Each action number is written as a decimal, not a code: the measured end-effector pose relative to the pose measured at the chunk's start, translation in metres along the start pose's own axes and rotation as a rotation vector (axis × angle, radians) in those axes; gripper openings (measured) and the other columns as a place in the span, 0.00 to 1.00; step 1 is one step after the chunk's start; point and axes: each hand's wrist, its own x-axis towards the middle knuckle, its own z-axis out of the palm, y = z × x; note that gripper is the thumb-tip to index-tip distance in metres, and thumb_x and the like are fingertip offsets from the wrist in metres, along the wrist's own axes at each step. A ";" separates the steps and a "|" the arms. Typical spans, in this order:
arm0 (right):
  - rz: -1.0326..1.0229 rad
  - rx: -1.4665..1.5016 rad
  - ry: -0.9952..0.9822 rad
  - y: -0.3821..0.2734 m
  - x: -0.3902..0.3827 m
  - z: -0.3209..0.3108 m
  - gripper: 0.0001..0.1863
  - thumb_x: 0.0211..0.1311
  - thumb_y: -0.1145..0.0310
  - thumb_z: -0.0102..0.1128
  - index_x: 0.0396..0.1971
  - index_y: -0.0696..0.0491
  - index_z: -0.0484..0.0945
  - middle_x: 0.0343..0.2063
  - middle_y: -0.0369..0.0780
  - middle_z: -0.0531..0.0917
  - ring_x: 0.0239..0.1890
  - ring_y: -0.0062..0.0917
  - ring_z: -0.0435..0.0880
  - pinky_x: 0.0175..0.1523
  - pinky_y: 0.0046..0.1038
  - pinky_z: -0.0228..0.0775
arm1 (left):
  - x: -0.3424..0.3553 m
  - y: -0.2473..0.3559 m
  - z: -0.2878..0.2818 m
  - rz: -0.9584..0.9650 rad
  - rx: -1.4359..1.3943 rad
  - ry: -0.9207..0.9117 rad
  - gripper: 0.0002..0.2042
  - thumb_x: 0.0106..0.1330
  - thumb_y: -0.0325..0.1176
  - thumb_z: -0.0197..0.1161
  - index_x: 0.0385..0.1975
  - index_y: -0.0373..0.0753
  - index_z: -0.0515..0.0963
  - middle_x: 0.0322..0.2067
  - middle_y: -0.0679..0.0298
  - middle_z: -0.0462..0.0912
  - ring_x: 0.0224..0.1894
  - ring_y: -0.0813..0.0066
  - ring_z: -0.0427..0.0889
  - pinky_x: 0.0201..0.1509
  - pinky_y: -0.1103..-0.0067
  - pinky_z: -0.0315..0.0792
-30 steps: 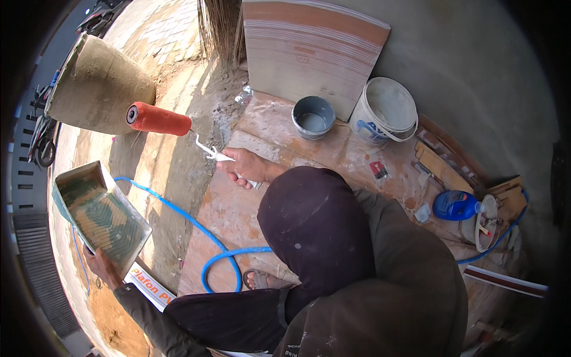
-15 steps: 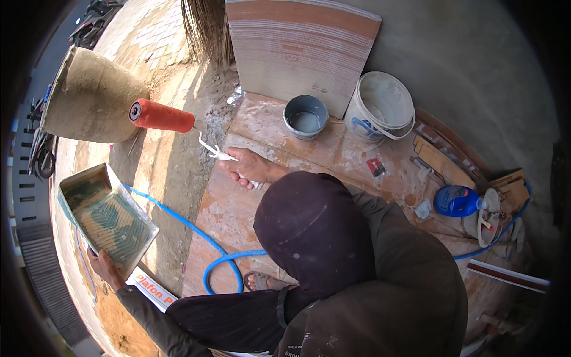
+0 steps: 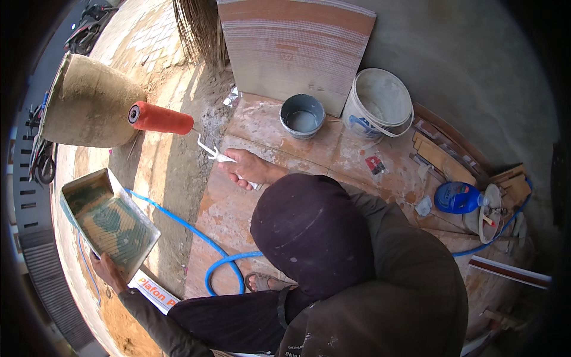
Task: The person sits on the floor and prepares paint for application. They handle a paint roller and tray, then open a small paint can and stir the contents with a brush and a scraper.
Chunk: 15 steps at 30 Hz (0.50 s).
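Red-orange paint roller (image 3: pixel 160 119), held up, sl. slanted, rect. paint tray (image 3: pixel 114 223), grn-stained, tilted, below roller in view

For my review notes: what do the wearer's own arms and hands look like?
The left hand and right hand are bare, with no gloves. A dark long sleeve reaches the left wrist. The right sleeve looks dark brownish; its cuff is hidden behind the black-clad knee.

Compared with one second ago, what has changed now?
Mainly the view shifted: the tray appears slightly lower and further right, the grey bucket slightly further left. Nothing was taken or let go: the left hand still holds the tray, the right hand the red roller.
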 end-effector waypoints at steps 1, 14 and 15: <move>-0.002 -0.002 0.003 -0.001 0.000 0.001 0.12 0.77 0.55 0.54 0.42 0.48 0.69 0.22 0.30 0.71 0.16 0.11 0.69 0.16 0.19 0.62 | 0.001 -0.002 -0.001 0.002 -0.003 0.004 0.27 0.55 0.25 0.49 0.59 0.28 0.74 0.47 0.56 0.82 0.44 0.66 0.80 0.53 0.75 0.73; 0.005 0.039 0.019 -0.004 -0.003 0.002 0.12 0.76 0.56 0.56 0.42 0.48 0.69 0.23 0.30 0.70 0.17 0.11 0.68 0.17 0.19 0.61 | 0.004 0.001 0.000 0.015 -0.052 -0.014 0.25 0.55 0.26 0.50 0.55 0.29 0.76 0.42 0.58 0.83 0.39 0.69 0.81 0.48 0.76 0.74; -0.001 0.036 0.017 -0.004 -0.001 0.002 0.12 0.76 0.56 0.56 0.42 0.48 0.70 0.23 0.30 0.70 0.17 0.11 0.68 0.17 0.19 0.61 | 0.007 -0.001 -0.002 0.012 -0.059 -0.021 0.25 0.55 0.26 0.50 0.55 0.29 0.76 0.42 0.58 0.83 0.39 0.69 0.81 0.48 0.76 0.74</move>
